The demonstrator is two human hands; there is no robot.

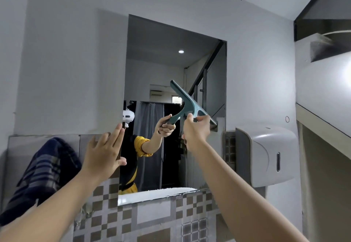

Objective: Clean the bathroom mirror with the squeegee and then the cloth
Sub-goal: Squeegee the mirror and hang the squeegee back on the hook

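Observation:
A frameless rectangular mirror point(167, 57) hangs on the grey wall ahead. My right hand point(196, 130) grips the handle of a teal squeegee point(187, 100), whose blade lies tilted against the glass in the mirror's lower right part. My left hand point(104, 151) rests with fingers spread on the mirror's left edge, thumb curled round it. A dark blue checked cloth point(41, 171) is draped over my left forearm. The mirror reflects a person in a yellow and black top with a white headset.
A white paper dispenser point(269, 154) is fixed to the wall right of the mirror. Brown and grey patterned tiles point(152, 220) cover the wall below. A ledge and stair underside point(322, 124) jut out at the right.

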